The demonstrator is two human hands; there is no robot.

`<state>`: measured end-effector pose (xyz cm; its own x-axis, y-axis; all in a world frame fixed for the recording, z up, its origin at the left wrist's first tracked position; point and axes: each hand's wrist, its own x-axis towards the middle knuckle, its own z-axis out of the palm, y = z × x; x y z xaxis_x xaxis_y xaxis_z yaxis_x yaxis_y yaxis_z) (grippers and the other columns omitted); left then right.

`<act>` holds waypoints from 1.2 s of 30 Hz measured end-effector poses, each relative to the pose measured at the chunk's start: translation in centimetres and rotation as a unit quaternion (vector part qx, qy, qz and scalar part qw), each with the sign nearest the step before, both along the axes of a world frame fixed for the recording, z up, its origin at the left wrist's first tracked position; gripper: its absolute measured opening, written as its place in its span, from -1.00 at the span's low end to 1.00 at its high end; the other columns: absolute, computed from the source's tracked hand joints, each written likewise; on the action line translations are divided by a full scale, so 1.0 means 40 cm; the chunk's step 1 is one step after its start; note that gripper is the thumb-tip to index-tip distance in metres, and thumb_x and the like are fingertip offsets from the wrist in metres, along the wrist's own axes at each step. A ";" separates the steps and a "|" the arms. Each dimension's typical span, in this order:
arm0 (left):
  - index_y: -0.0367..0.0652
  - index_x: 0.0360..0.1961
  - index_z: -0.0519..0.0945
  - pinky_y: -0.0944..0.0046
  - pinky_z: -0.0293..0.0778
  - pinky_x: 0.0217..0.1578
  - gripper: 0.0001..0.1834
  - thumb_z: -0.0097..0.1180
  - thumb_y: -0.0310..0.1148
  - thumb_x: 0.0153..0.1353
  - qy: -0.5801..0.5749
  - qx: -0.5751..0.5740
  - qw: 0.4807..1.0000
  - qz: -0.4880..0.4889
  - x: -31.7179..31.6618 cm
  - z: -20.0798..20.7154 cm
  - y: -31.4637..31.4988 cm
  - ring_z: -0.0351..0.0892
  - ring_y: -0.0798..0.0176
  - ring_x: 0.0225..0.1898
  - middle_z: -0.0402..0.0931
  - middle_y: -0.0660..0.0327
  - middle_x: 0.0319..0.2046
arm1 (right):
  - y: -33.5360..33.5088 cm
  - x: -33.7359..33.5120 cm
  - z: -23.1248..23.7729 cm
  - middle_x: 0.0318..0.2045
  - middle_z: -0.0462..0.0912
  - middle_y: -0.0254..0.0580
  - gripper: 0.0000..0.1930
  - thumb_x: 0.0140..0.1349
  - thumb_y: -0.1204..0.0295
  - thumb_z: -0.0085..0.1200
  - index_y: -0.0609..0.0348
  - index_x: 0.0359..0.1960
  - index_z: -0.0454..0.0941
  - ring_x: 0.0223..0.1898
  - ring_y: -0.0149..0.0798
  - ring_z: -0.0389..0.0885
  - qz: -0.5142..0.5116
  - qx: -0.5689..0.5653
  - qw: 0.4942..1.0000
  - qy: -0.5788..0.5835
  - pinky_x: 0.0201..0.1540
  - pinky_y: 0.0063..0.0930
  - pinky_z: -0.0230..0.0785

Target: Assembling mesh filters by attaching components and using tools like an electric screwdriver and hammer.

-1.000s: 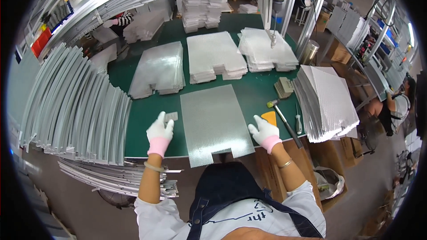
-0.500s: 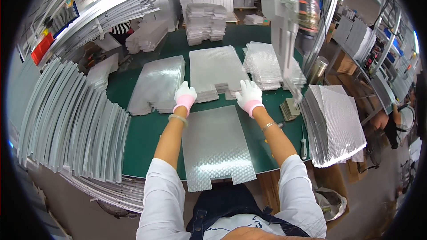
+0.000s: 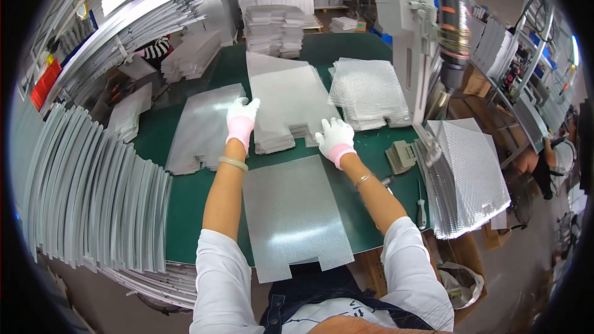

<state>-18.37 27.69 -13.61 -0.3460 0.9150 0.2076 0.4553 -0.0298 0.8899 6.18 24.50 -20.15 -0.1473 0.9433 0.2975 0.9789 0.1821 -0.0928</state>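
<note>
Two gloved hands on the middle stack of sheets [image 3: 288,108] | my left hand [image 3: 241,119] flat on its near-left corner | my right hand [image 3: 336,138] gripping its near edge | stack beyond the single sheet [image 3: 294,213]

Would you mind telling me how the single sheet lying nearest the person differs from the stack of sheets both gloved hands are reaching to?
The single sheet lies alone and flat on the green mat; the stack is many layers thick. Nobody touches the single sheet, while the left hand and right hand rest on the stack's near edge. The single sheet's notch faces the person and overhangs the table edge; the stack sits farther back. Both are silvery, textured and similarly shaped.
</note>
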 end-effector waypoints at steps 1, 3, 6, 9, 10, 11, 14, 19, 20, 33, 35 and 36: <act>-0.32 -0.08 0.54 0.34 0.44 -0.32 -0.56 0.21 -0.24 0.08 -0.091 -0.017 0.995 -0.029 -0.009 0.006 0.006 0.56 0.31 -0.35 0.60 0.15 -0.30 | -0.001 -0.003 0.001 -0.09 0.47 -0.12 -0.58 0.21 0.08 -0.10 0.08 -0.03 0.40 0.04 -0.14 0.39 0.002 0.001 1.000 -0.002 0.04 -0.23 0.20; -0.30 -0.13 0.56 0.37 0.42 -0.37 -0.62 0.21 -0.26 0.09 -0.062 -0.009 0.996 -0.060 -0.035 -0.010 0.014 0.53 0.37 -0.38 0.59 0.22 -0.33 | -0.003 -0.014 0.001 -0.08 0.47 -0.13 -0.59 0.21 0.08 -0.10 0.08 -0.03 0.40 0.04 -0.15 0.38 0.009 0.001 1.000 0.000 0.03 -0.24 0.19; -0.27 -0.22 0.60 0.40 0.41 -0.41 -0.71 0.19 -0.29 0.11 -0.040 0.040 0.995 -0.087 -0.022 -0.027 -0.009 0.51 0.43 -0.41 0.56 0.29 -0.37 | 0.001 -0.002 -0.010 -0.08 0.47 -0.15 -0.60 0.22 0.10 -0.11 0.08 -0.04 0.40 0.04 -0.17 0.38 0.018 0.013 1.000 0.003 0.03 -0.25 0.19; -0.32 -0.26 0.61 0.40 0.44 -0.30 -0.77 0.15 -0.37 0.12 -0.140 0.061 0.986 -0.068 0.037 -0.031 -0.102 0.51 0.40 -0.37 0.58 0.24 -0.40 | 0.005 0.031 -0.031 -0.08 0.48 -0.18 -0.59 0.22 0.10 -0.12 0.10 -0.04 0.39 0.04 -0.19 0.38 0.018 0.053 0.998 -0.001 0.02 -0.26 0.19; -0.33 -0.25 0.59 0.40 0.45 -0.32 -0.77 0.13 -0.38 0.14 -0.197 0.071 0.976 -0.053 0.052 -0.045 -0.127 0.51 0.40 -0.38 0.58 0.23 -0.39 | 0.006 0.038 -0.033 -0.10 0.49 -0.17 -0.60 0.21 0.12 -0.11 0.10 -0.03 0.39 0.02 -0.19 0.40 0.029 0.067 0.997 0.012 0.00 -0.26 0.22; -0.34 -0.24 0.58 0.40 0.47 -0.34 -0.77 0.11 -0.38 0.16 -0.252 0.083 0.964 -0.034 0.057 -0.050 -0.154 0.52 0.40 -0.39 0.57 0.22 -0.39 | 0.003 0.035 -0.028 -0.11 0.51 -0.17 -0.60 0.21 0.14 -0.10 0.11 -0.02 0.38 -0.01 -0.18 0.42 0.044 0.083 0.995 0.027 -0.01 -0.25 0.24; -0.29 -0.19 0.54 0.36 0.50 -0.46 -0.76 0.08 -0.34 0.20 -0.248 0.089 0.965 0.006 0.059 -0.078 -0.193 0.57 0.34 -0.39 0.56 0.21 -0.38 | -0.008 0.020 0.006 -0.11 0.53 -0.11 -0.60 0.22 0.20 -0.08 0.15 0.01 0.37 -0.08 -0.11 0.49 0.030 0.036 0.991 0.126 -0.05 -0.21 0.32; -0.30 -0.18 0.52 0.36 0.51 -0.53 -0.76 0.06 -0.35 0.21 -0.264 0.077 0.961 0.012 0.101 -0.005 -0.214 0.58 0.30 -0.43 0.55 0.18 -0.37 | 0.039 0.048 0.012 -0.06 0.52 0.05 -0.58 0.24 0.23 -0.12 0.20 0.07 0.33 -0.10 0.05 0.53 -0.015 0.007 0.977 0.213 -0.04 -0.11 0.34; -0.30 -0.16 0.51 0.36 0.52 -0.52 -0.75 0.06 -0.36 0.21 -0.264 0.086 0.960 0.013 0.107 0.013 -0.219 0.58 0.29 -0.44 0.55 0.17 -0.36 | 0.052 0.052 0.015 -0.04 0.50 0.09 -0.56 0.25 0.23 -0.15 0.20 0.11 0.31 -0.07 0.07 0.51 -0.025 0.008 0.964 0.264 0.01 -0.09 0.31; -0.35 -0.15 0.49 0.39 0.52 -0.52 -0.76 0.05 -0.40 0.24 -0.338 0.190 0.922 -0.009 0.085 0.087 -0.281 0.52 0.35 -0.48 0.51 0.17 -0.36 | 0.146 0.135 0.020 0.30 0.11 0.13 -0.29 0.21 0.23 -0.04 0.30 0.32 -0.01 0.34 -0.02 0.05 0.100 0.001 0.810 0.577 0.34 -0.39 -0.10; -0.32 -0.13 0.50 0.41 0.50 -0.53 -0.75 0.03 -0.36 0.26 -0.284 0.220 0.933 -0.006 0.079 0.117 -0.350 0.50 0.39 -0.48 0.50 0.21 -0.39 | 0.131 0.138 -0.008 0.29 0.14 0.15 -0.28 0.21 0.18 -0.04 0.31 0.31 0.01 0.34 -0.01 0.06 0.048 -0.053 0.811 0.580 0.33 -0.39 -0.08; -0.31 -0.13 0.50 0.42 0.49 -0.52 -0.75 0.03 -0.36 0.26 -0.274 0.196 0.942 0.003 0.073 0.136 -0.391 0.50 0.40 -0.47 0.50 0.21 -0.39 | 0.121 0.140 -0.017 0.28 0.14 0.16 -0.28 0.21 0.16 -0.06 0.32 0.31 0.01 0.34 0.00 0.06 0.059 -0.062 0.809 0.581 0.33 -0.38 -0.08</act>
<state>-15.44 12.05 -8.19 -0.5046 0.8026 0.3182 -0.0671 -0.4039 0.9123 11.78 29.35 -20.82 0.0724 0.9763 0.2040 0.1940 0.1869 -0.9630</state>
